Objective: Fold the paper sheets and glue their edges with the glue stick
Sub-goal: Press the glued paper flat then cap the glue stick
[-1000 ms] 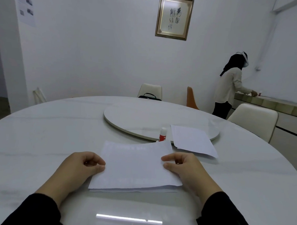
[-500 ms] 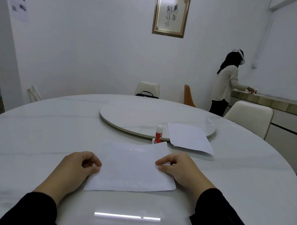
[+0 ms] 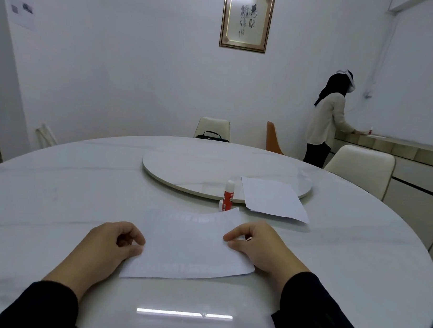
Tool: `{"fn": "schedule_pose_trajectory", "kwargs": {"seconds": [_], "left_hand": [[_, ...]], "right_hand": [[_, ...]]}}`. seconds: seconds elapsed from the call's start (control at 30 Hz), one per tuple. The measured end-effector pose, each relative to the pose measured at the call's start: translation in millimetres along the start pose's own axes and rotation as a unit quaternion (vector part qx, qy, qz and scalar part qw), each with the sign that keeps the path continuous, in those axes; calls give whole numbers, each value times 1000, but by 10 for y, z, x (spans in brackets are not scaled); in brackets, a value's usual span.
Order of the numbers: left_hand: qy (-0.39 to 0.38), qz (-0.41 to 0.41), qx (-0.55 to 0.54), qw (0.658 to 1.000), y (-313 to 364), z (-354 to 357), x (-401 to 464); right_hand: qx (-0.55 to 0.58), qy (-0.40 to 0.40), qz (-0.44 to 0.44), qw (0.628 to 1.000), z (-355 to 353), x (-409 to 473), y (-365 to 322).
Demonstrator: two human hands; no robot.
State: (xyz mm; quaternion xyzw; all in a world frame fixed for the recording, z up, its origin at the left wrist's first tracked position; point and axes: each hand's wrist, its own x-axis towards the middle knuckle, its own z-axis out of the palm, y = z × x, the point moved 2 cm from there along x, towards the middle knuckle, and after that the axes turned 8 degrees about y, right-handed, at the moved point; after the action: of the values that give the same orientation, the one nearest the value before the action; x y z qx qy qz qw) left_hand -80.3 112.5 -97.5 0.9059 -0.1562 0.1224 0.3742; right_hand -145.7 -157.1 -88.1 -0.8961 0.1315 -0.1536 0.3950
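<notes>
The folded paper (image 3: 189,247) lies flat between both hands. The left hand (image 3: 110,246) pinches its left edge; the right hand (image 3: 259,245) pinches its right edge. Beyond the right hand stands the glue stick (image 3: 228,196), then more sheets (image 3: 273,199).

I sit at a round white marble table (image 3: 59,206) with a raised turntable disc (image 3: 185,167) at its centre. Beyond stand cream chairs (image 3: 359,167) and an orange chair (image 3: 272,139). A gilt-framed calligraphy print (image 3: 246,20) hangs on the plain white wall (image 3: 127,73).
</notes>
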Motion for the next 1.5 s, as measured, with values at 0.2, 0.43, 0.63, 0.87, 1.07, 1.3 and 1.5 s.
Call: {"fn": "schedule_pose_trajectory", "kwargs": {"seconds": [0.2,0.43,0.63,0.87,1.07,1.3,1.5], "left_hand": [[-7,-1,4,1000,0,1,5],[2,2,15,1000,6,11,2],[7,-16,33,999,11,67,1],[-24,-56,128,990,62,98,60],[21,45,194,980,482,416,166],[-116,38,254,959,458,873,91],[-95,-7,249,964,338,717,84]], "right_hand": [[-12,2,-6,1000,6,-6,-13],[-26,3,-12,1000,21,-16,-27],[-47,2,-24,999,69,11,-10],[-137,22,-21,990,110,16,-19],[-215,203,-179,938,290,-26,-253],[-282,-79,-104,951,646,128,-106],[-295,-56,-48,953,577,102,-37]]}}
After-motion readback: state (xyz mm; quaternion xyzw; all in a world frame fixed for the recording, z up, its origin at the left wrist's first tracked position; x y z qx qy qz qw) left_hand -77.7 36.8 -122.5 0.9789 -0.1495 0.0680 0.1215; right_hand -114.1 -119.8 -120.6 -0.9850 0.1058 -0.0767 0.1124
